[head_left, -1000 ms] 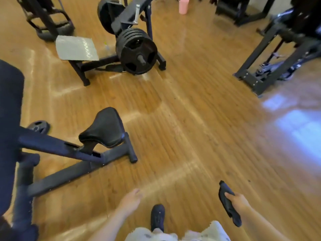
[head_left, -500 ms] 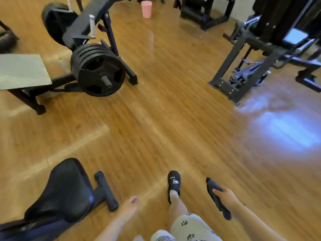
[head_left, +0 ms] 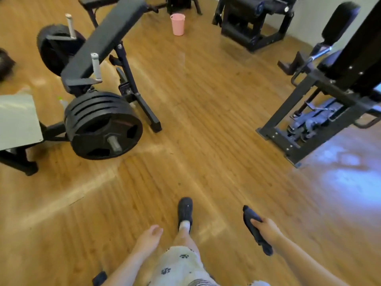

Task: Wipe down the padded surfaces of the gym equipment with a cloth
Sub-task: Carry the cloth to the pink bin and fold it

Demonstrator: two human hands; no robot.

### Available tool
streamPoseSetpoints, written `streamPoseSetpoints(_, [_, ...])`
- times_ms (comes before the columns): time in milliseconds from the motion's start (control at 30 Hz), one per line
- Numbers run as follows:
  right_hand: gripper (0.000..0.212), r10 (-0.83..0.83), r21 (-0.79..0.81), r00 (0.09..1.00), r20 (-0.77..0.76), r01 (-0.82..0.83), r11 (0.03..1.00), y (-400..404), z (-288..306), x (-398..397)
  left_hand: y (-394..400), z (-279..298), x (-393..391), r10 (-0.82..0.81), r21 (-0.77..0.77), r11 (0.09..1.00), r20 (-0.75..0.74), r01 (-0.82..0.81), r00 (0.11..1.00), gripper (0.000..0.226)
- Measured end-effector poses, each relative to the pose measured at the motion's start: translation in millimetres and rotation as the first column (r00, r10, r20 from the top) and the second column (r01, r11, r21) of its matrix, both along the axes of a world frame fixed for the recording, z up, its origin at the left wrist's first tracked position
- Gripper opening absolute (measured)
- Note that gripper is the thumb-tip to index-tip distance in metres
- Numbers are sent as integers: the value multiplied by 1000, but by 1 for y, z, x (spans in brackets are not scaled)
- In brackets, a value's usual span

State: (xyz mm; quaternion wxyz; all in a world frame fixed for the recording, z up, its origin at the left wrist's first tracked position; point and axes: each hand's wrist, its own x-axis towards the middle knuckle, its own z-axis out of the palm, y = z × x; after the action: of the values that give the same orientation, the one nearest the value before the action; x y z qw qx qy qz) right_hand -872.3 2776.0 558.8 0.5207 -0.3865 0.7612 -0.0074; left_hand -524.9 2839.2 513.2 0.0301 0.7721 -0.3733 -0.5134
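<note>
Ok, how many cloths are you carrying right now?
1. A dark cloth is gripped in the right hand; the left hand holds nothing.

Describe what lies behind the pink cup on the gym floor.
Behind the pink cup stands the dark base of a black machine, cut off by the frame's top edge. The cup hides a strip of wooden floor between them.
</note>
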Motion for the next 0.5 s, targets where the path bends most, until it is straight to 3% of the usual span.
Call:
streamPoseSetpoints(100, [19, -66, 6, 998, -11, 66, 998, -85, -4, 6, -97, -7, 4, 10, -38, 999, -43, -12, 999, 43])
streamPoseSetpoints(267, [24, -142, -6, 989, -26, 142, 990, -226, 6, 17, -271, 3, 19, -125, -45, 992, -71, 122, 990, 45])
streamPoseSetpoints(500, [20, -137, 4, 990, -10, 137, 991, -416, 20, 34, -476, 29, 31, -182, -80, 981, -44, 179, 982, 39])
